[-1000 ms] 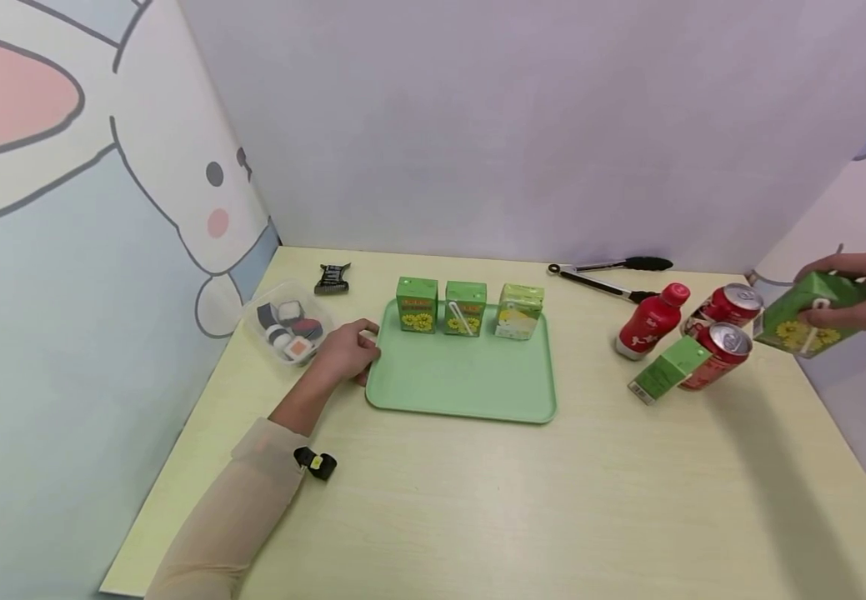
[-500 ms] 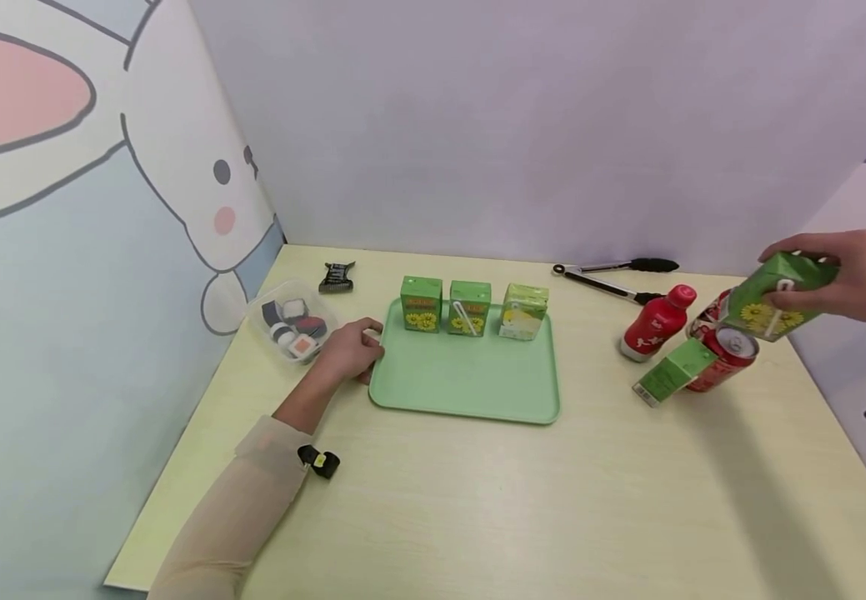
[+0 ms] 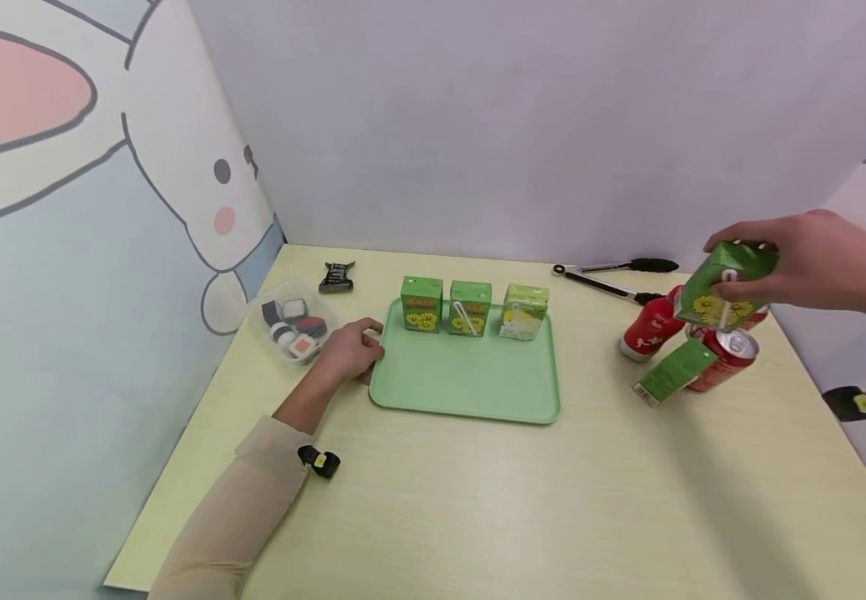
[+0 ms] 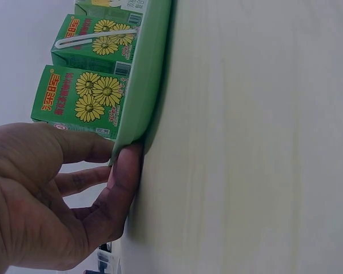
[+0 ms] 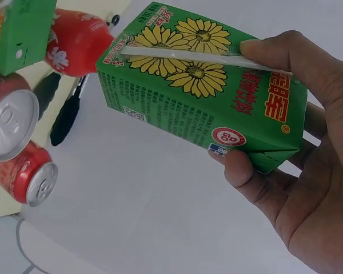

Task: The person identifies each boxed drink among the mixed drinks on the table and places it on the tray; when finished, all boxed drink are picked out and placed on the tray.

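My right hand grips a green juice box printed with yellow flowers, a white straw along its face. It is in the air, tilted, above the red bottle and the red cans. At the left end of the light green tray, my left hand pinches the rim, as the left wrist view shows. Along the tray's back edge stand two flower-printed juice boxes and a paler yellow-green drink box. Another green juice box leans against a can.
Black-and-silver tongs lie at the back right. A clear container with several small pieces sits at the left, near a black wrapped packet. Walls bound the table at the back and sides.
My right hand has carried the juice box leftward from the table's right side, and it now partly covers the red bottle and rear can. The left hand stays at the tray's rim.
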`<state>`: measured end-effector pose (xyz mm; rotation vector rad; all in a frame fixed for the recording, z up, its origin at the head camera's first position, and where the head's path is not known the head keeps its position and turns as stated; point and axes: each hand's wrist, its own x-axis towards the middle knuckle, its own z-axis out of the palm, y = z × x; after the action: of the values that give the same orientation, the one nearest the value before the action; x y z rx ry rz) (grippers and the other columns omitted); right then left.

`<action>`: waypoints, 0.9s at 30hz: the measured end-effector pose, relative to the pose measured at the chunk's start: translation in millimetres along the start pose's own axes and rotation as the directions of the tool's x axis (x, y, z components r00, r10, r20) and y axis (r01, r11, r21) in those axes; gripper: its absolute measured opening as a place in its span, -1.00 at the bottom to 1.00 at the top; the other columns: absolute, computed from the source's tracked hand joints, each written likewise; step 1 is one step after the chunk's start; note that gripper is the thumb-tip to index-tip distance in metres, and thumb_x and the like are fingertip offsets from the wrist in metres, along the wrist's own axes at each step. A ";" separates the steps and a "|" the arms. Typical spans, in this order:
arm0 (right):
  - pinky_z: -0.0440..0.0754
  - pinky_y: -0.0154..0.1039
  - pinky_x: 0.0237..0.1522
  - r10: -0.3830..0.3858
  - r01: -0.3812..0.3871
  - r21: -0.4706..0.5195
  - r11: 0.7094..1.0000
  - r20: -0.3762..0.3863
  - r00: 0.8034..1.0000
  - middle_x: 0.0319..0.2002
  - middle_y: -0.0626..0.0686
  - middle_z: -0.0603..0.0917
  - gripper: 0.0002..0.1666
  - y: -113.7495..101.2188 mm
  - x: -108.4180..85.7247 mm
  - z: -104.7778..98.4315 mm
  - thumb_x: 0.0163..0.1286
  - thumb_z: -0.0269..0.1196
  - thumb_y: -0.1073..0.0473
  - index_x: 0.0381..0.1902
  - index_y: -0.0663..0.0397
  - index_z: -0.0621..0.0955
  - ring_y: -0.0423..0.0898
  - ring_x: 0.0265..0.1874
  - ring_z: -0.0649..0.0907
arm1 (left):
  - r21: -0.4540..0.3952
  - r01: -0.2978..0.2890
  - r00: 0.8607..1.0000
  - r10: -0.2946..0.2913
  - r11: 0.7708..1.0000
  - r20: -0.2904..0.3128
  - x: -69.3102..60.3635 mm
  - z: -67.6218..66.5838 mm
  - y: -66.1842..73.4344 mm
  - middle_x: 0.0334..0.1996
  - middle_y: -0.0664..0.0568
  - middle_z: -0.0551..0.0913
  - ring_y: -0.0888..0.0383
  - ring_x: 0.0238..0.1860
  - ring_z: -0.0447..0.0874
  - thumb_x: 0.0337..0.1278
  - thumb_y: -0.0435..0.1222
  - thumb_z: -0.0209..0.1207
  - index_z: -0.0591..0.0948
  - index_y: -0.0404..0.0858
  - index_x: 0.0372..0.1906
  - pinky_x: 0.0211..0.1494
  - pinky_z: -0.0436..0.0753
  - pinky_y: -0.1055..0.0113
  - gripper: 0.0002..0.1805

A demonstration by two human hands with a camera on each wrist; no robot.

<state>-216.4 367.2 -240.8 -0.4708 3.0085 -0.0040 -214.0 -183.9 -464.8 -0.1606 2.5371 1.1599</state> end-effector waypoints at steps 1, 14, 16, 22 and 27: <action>0.58 -0.25 -0.41 -0.010 0.010 0.007 1.000 -0.001 1.000 -0.29 0.06 0.77 -0.27 -3.6 1.2 0.0 0.36 0.61 0.06 0.37 0.23 0.62 -0.02 -0.38 0.63 | 0.001 0.002 1.000 -0.002 1.000 -0.001 0.0 0.1 -0.1 0.13 -0.21 0.73 0.12 -0.42 0.78 0.57 -0.30 0.20 0.52 -0.18 0.52 -0.40 0.86 0.26 -0.48; 0.55 -0.27 -0.45 -0.118 0.118 0.114 0.986 -0.003 0.993 -0.24 -0.01 0.75 -0.31 -53.6 26.0 12.2 0.36 0.61 -0.01 0.38 -0.01 0.66 -0.07 -0.34 0.59 | 0.002 0.007 1.000 -0.007 1.000 -0.002 -1.3 0.6 1.8 0.14 -0.21 0.73 0.11 -0.39 0.78 0.58 -0.30 0.20 0.51 -0.18 0.53 -0.39 0.87 0.27 -0.48; 0.57 -0.27 -0.45 -0.136 0.136 0.140 0.981 -0.005 0.991 -0.23 -0.01 0.76 -0.34 -61.5 30.0 16.9 0.36 0.60 0.02 0.36 -0.01 0.67 -0.08 -0.34 0.60 | 0.005 0.003 1.000 -0.003 1.000 0.002 -1.4 0.7 2.5 0.15 -0.22 0.73 0.11 -0.38 0.78 0.58 -0.30 0.19 0.51 -0.18 0.53 -0.39 0.86 0.27 -0.48; 0.59 -0.27 -0.43 -0.180 0.178 0.187 0.966 -0.007 0.984 -0.25 -0.01 0.75 -0.39 -87.8 38.8 27.7 0.37 0.58 0.04 0.33 -0.01 0.69 -0.08 -0.34 0.60 | 0.012 0.001 1.000 -0.001 1.000 0.001 -2.1 0.3 4.1 0.14 -0.22 0.73 0.12 -0.42 0.77 0.58 -0.30 0.19 0.51 -0.19 0.53 -0.41 0.85 0.27 -0.48; 0.57 -0.23 -0.41 -0.228 0.229 0.182 0.956 -0.026 0.973 -0.32 -0.06 0.74 -0.41 -106.8 45.0 39.4 0.37 0.57 0.03 0.31 0.00 0.72 -0.10 -0.38 0.59 | 0.026 0.001 1.000 -0.001 1.000 0.001 -0.7 -0.4 2.5 0.11 -0.21 0.74 0.13 -0.47 0.77 0.58 -0.29 0.20 0.51 -0.19 0.53 -0.42 0.84 0.28 -0.48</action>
<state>-222.8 252.3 -282.4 -0.7945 2.9017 -0.2973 -214.0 -182.6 -462.6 -0.1540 2.5496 1.1258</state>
